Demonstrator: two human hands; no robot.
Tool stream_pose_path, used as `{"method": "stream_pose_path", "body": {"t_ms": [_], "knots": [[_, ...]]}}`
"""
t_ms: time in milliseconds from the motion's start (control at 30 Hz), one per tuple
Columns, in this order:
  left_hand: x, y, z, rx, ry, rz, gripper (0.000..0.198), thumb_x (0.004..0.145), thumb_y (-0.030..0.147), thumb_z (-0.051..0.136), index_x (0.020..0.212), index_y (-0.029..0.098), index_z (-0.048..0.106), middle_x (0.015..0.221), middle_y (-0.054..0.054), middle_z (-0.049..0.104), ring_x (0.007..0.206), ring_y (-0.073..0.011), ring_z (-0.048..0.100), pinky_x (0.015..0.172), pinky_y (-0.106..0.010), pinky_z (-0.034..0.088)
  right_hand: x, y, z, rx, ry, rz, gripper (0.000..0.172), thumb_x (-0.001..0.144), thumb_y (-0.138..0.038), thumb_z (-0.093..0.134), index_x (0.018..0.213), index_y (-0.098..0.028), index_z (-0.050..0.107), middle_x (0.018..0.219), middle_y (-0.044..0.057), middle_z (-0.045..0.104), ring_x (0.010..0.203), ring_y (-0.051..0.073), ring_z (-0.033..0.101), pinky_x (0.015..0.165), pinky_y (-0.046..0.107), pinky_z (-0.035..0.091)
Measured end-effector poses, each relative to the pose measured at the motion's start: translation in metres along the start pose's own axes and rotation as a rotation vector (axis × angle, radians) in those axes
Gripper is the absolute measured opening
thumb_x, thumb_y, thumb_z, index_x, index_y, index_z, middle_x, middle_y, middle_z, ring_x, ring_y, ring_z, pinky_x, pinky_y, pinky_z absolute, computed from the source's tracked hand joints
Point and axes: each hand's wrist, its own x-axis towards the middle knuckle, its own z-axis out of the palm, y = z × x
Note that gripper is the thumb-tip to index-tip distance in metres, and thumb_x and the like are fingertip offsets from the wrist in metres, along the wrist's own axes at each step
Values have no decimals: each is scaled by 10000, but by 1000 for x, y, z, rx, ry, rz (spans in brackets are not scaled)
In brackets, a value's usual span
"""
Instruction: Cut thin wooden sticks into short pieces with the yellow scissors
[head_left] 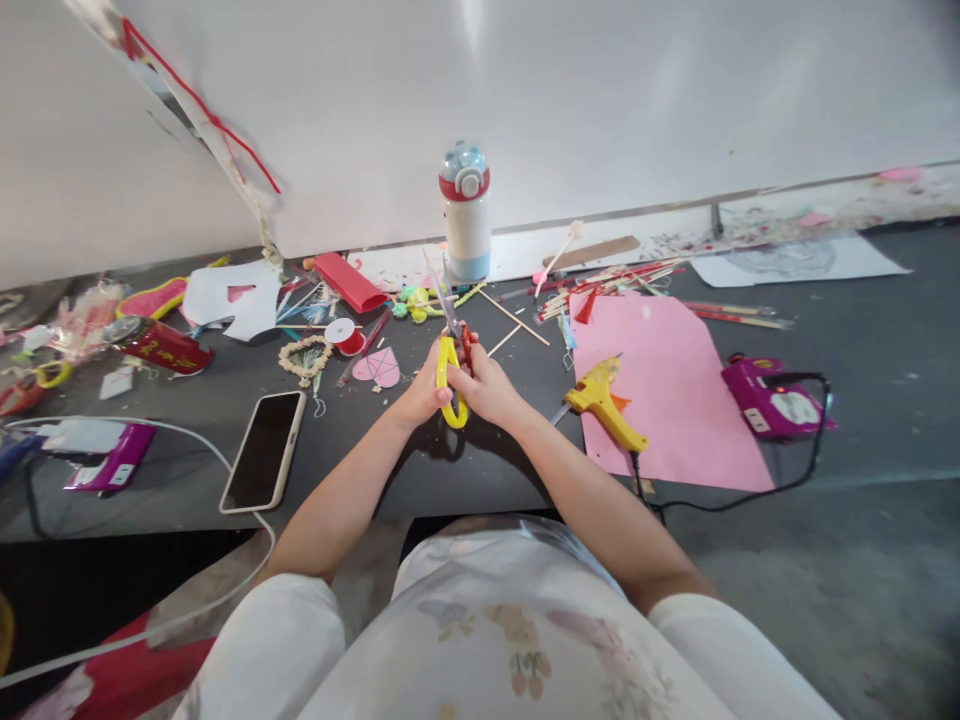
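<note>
Both my hands meet over the middle of the dark table, closed around a pair of scissors (452, 400). My left hand (424, 388) grips the yellow handle loop. Red parts of the scissors show by the fingers of my right hand (491, 388), which is closed on the same tool. The blades point away from me and stand slightly apart. What else the fingers may hold is hidden. To the left of my hands lies a pink paper heart (377, 369) with lines across it. Thin sticks (514, 316) lie just beyond them.
A water bottle (468, 225) stands behind the blades. At right, a yellow glue gun (606, 403) rests on pink paper (675, 400), its cord running to a purple power strip (776, 398). At left are a phone (264, 452), a red can (161, 345) and a ribbon spool (344, 337).
</note>
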Motion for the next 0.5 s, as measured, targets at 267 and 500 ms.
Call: {"method": "stream_pose_path", "body": {"t_ms": [267,500], "knots": [[7,2,-8,107,155,-15,825,671,786,441,1306,260,402,1340,-123,464,1224,-285,485,1020,-468,421,2,-6,-5,99,21,80,363,747,-512,487,920,-193,491,823,11,588,744,159,558,672,301,426],[9,35,-26,712,564,321,469,791,436,607,1206,252,486,1164,-69,568,1044,-170,579,880,-310,495,-3,-9,-15,-97,31,-37,412,641,-490,596,908,-197,483,865,1,569,714,140,532,665,296,409]]}}
